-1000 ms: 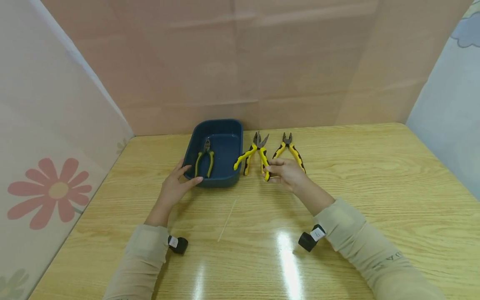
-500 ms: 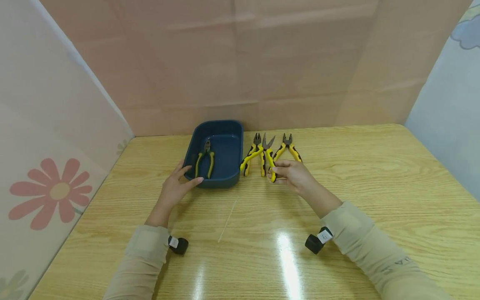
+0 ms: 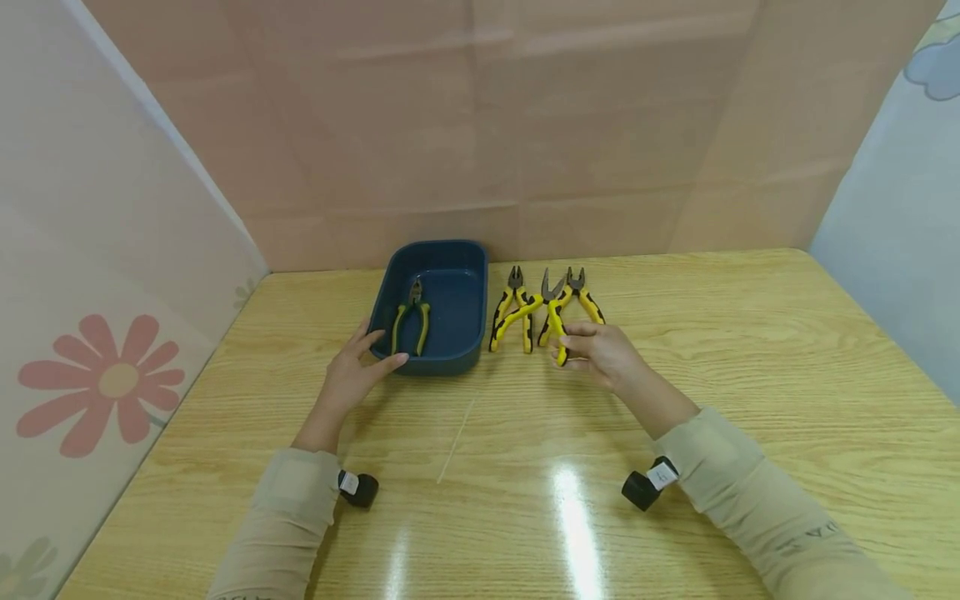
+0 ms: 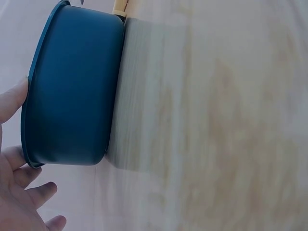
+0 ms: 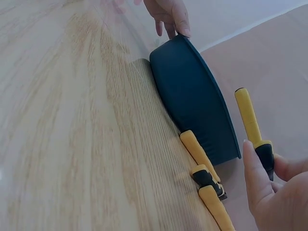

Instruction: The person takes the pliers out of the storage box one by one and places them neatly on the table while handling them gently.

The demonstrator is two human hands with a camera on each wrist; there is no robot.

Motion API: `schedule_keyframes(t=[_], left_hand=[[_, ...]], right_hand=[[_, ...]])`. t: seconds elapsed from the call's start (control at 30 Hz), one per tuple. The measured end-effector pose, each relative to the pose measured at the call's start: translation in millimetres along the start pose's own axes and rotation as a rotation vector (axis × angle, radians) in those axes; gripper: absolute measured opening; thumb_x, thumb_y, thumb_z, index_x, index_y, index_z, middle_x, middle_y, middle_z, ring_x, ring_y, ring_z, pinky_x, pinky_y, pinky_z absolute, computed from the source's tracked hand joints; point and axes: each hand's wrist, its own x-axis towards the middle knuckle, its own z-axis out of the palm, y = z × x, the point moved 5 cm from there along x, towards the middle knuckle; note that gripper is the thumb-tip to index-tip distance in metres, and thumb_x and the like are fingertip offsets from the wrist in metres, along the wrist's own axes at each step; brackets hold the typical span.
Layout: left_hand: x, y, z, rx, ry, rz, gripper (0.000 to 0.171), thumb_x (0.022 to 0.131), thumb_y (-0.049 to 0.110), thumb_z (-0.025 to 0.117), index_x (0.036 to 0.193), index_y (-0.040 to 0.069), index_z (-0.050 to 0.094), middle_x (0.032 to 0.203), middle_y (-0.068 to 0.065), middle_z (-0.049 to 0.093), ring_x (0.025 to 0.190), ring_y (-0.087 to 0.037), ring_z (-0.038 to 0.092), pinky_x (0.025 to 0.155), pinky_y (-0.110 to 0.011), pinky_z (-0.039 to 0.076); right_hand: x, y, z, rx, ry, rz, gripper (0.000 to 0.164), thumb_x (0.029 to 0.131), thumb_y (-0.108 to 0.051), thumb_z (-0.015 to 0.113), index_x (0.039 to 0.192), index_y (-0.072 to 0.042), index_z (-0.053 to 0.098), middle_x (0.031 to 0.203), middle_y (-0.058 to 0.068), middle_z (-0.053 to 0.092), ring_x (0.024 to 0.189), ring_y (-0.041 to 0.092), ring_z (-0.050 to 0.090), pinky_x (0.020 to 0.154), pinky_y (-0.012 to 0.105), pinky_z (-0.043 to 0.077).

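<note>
My right hand (image 3: 603, 354) pinches one handle of the yellow-and-black long-nose pliers (image 3: 555, 312), whose jaws are spread. They overlap two combination pliers in the head view, one pair (image 3: 515, 279) at the left and another (image 3: 591, 307) at the right. My left hand (image 3: 352, 367) rests on the near-left corner of a dark blue bin (image 3: 442, 365), its thumb on the rim. In the left wrist view, my left hand (image 4: 19, 192) has its fingers spread and several stand off the bin's wall (image 4: 77, 86). Green-handled pliers (image 3: 422, 325) lie inside the bin, handles toward me.
The wooden table (image 3: 510, 517) runs up to a pinkish-brown backdrop (image 3: 600, 150). At the left stands a wall panel with a printed red flower (image 3: 112, 379). Each wrist carries a small black camera, such as the right one (image 3: 641, 490).
My right hand has carried the long-nose pliers to the right, from in front of the left combination pliers to the right pair. My left hand and the bin have barely moved.
</note>
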Motion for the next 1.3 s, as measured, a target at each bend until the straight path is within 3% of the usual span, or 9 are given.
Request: schedule_keyframes(t=[0.57, 0.73, 1.0, 1.13, 1.3], left_hand=[[-2.5, 6.3, 1.4, -0.004, 0.001, 0.006, 0.084, 0.072, 0.057, 0.057, 0.134, 0.008, 0.031, 0.144, 0.000, 0.005, 0.127, -0.035, 0.008, 0.092, -0.058, 0.020], [-2.8, 7.2, 1.8, 0.001, 0.000, 0.004, 0.085, 0.071, 0.059, 0.057, 0.134, 0.008, 0.031, 0.144, -0.001, 0.005, 0.127, -0.035, 0.008, 0.092, -0.058, 0.021], [-3.5, 7.5, 1.9, -0.001, 0.003, -0.001, 0.085, 0.071, 0.058, 0.057, 0.134, 0.008, 0.032, 0.144, 0.000, 0.005, 0.127, -0.034, 0.008, 0.093, -0.058, 0.020], [-3.9, 7.6, 1.7, -0.001, 0.003, -0.002, 0.084, 0.071, 0.058, 0.057, 0.134, 0.008, 0.032, 0.144, 0.000, 0.005, 0.127, -0.034, 0.008, 0.093, -0.058, 0.020], [-4.1, 7.7, 1.7, 0.001, 0.002, 0.002, 0.084, 0.071, 0.058, 0.057, 0.134, 0.008, 0.032, 0.144, 0.000, 0.006, 0.127, -0.035, 0.008, 0.093, -0.058, 0.020]], right_hand=[[-10.5, 2.7, -22.6, 0.038, 0.021, 0.046, 0.051, 0.090, 0.000, 0.039, 0.134, 0.010, 0.014, 0.127, 0.030, 0.022, 0.091, 0.020, 0.055, 0.087, 0.036, 0.039], [-12.9, 1.8, -27.4, 0.051, 0.027, 0.044, 0.050, 0.090, 0.001, 0.039, 0.133, 0.011, 0.015, 0.124, 0.029, 0.025, 0.086, 0.019, 0.057, 0.089, 0.039, 0.036], [-17.2, -0.5, -36.9, 0.049, 0.035, 0.042, 0.053, 0.089, 0.001, 0.040, 0.132, 0.013, 0.011, 0.124, 0.031, 0.024, 0.081, 0.016, 0.058, 0.085, 0.035, 0.040], [-19.3, -1.7, -43.9, 0.066, 0.034, 0.043, 0.055, 0.089, 0.001, 0.042, 0.132, 0.014, 0.009, 0.118, 0.030, 0.031, 0.081, 0.016, 0.058, 0.085, 0.035, 0.040], [-21.5, -3.9, -50.8, 0.027, 0.042, 0.030, 0.053, 0.089, 0.001, 0.041, 0.131, 0.016, 0.011, 0.116, 0.029, 0.032, 0.080, 0.015, 0.059, 0.084, 0.035, 0.040]])
